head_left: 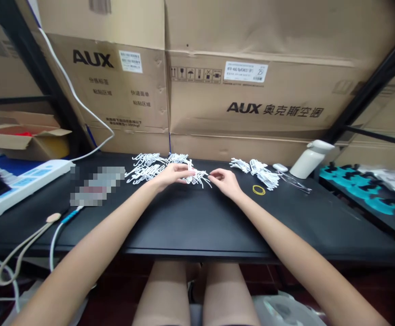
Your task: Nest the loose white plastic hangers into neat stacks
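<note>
My left hand (176, 175) is closed around a bundle of thin white hooks (199, 177), whose ends fan out to the right above the black table. My right hand (225, 181) is at that fanned side, thumb and forefinger pinched at the tip of one white piece. Behind and left of my left hand lie several piles of white hooks (146, 173). More white bundles (264, 174) rest to the right of my right hand, with yellow rubber bands (259, 189) just in front of them.
A white bottle (307, 158), glasses (297, 182) and a small white case (279, 167) stand or lie at right, beside teal pieces (360, 185). On the left are a blurred-out flat object (97, 186) with a cable and a power strip (27, 185). Cardboard boxes (200, 108) wall the back.
</note>
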`<state>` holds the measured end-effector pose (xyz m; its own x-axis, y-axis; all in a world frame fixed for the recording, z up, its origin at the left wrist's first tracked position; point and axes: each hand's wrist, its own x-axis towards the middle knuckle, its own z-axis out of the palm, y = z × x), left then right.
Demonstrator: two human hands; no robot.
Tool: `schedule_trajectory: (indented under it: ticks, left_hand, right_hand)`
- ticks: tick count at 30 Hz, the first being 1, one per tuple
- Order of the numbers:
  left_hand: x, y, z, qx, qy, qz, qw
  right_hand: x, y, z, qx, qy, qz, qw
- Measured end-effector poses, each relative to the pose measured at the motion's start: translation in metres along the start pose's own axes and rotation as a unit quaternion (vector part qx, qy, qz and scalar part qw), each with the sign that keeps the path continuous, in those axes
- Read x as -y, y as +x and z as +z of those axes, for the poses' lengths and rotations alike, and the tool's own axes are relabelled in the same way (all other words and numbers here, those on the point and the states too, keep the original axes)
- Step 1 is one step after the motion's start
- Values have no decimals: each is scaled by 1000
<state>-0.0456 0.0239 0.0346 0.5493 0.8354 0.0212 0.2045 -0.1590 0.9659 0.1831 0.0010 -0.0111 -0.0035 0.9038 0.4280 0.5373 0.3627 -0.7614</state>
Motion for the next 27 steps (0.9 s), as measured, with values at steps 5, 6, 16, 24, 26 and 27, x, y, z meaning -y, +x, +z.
schedule_trajectory:
  ticks: [5, 6, 16, 24, 26, 27]
  left_hand:
    - [7, 1, 2, 37, -21, -8, 999]
    - [8, 1, 5, 48, -18, -5, 999]
    - [12, 5, 13, 96, 86, 52, 990]
    - [15, 5, 10, 100, 114, 112, 982]
    - [15, 5, 13, 87, 97, 122, 984]
    - [15, 5, 15, 80, 83, 119, 986]
  right_hand:
    - [-10, 3, 10, 48, -142, -63, 987]
    - [-10, 3, 10, 47, -150, -66, 985]
    - [-6, 2, 3, 87, -173, -59, 979]
    - [17, -4, -13, 115, -362, -127, 916]
    - [19, -6, -16, 122, -358, -126, 917]
    - [19, -7, -16, 121, -355, -127, 918]
